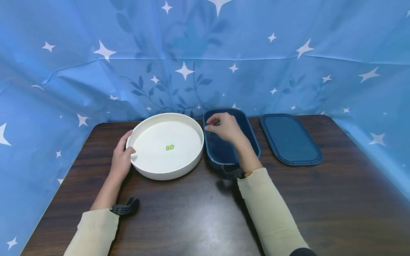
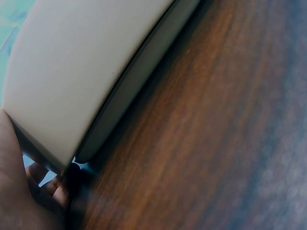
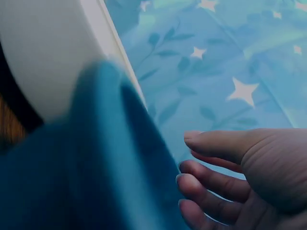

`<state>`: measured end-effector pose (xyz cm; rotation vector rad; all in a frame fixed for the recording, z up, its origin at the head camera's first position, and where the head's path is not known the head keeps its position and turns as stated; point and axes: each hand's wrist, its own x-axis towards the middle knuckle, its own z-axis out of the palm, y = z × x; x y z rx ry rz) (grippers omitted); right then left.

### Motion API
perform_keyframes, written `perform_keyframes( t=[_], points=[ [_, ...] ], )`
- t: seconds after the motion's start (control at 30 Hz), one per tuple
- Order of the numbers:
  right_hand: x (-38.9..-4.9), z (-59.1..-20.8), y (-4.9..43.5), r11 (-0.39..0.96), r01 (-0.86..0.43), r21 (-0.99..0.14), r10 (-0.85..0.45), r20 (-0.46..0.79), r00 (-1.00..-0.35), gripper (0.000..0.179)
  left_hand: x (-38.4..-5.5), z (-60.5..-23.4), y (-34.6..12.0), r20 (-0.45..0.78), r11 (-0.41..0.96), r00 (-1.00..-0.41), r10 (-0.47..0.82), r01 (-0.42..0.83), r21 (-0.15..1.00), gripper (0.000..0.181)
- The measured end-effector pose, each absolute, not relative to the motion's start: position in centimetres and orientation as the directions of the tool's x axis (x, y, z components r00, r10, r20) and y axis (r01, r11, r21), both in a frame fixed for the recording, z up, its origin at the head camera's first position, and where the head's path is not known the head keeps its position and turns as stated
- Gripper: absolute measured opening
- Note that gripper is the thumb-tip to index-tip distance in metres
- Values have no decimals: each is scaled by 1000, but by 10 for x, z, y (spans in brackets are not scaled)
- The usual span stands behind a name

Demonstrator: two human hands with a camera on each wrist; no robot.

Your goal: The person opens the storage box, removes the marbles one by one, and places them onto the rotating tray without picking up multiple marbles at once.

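My left hand [image 1: 121, 158] grips the left rim of a round white tray [image 1: 141, 161], thumb over the edge and fingers round the outside. In the left wrist view, the tray's pale side wall [image 2: 91, 72] rises beside that hand. Two small, round, bright green pieces [image 1: 170, 147] lie together near the middle of the tray. My right hand [image 1: 225, 127] hangs over the left side of a deep blue container [image 1: 224, 147], its fingers bent and thumb apart from them, with nothing visible between. Several tiny dark and greenish pieces [image 1: 210, 133] show below its fingertips.
A flat blue lid [image 1: 289, 138] lies on the dark wooden table [image 1: 192, 213], right of the container. The tray and container stand side by side, close together. Behind the table's back edge hangs a blue cloth [image 1: 250, 53] with white stars.
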<state>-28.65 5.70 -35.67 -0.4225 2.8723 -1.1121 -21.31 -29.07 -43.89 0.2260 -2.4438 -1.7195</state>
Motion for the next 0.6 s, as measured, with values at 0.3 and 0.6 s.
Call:
perform_keyframes(
  t=[0.3, 0.6],
  points=[
    [-297, -370, 64, 777, -187, -601, -271, -52, -961, 27, -214, -437, -291, 43, 334, -977, -209, -30, 942, 77],
    [-296, -381, 60, 828, -153, -539, -294, -186, -938, 36, -212, -438, -292, 34, 339, -978, -206, -38, 940, 77]
  ],
)
